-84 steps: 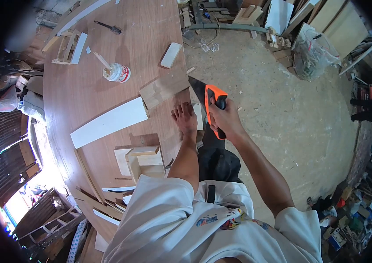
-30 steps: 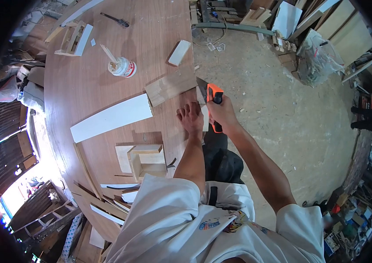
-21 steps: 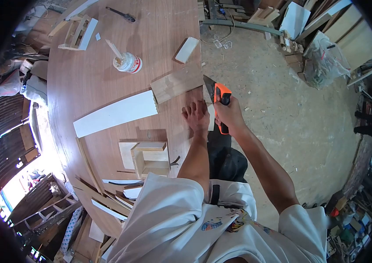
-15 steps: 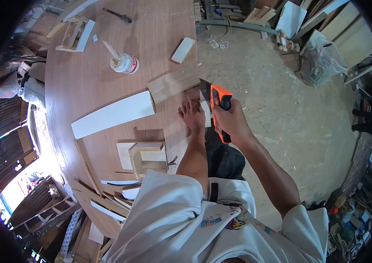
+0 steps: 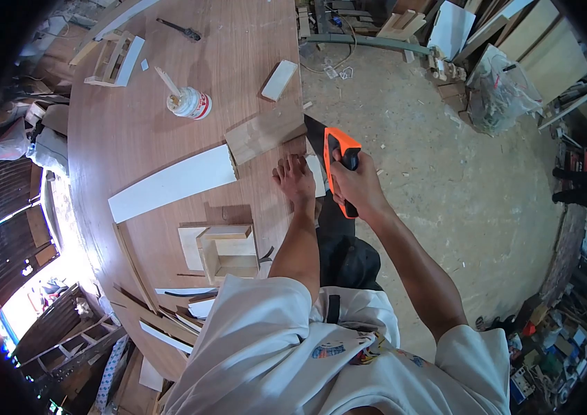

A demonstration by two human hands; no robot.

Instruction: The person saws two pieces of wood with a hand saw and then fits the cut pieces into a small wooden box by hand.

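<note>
My right hand is closed around the orange and black handle of a handsaw. The saw's dark blade points up and left, to the table's edge near the end of a bare wooden board. At that edge my left hand presses down with bent fingers against a short white wood piece, which partly projects past the tabletop. My palm hides part of this piece, and where the saw's teeth touch cannot be made out. To the left lies a long white board with a rough end.
The brown table carries a white tub with a stick in it, a small white block, a box-like wooden frame and several strips. A plastic bag and leaning boards stand across the concrete floor.
The whole view has shifted slightly, so the table sits further left. My right hand and the saw have shifted slightly against the table edge; the left hand keeps its place on the piece.
</note>
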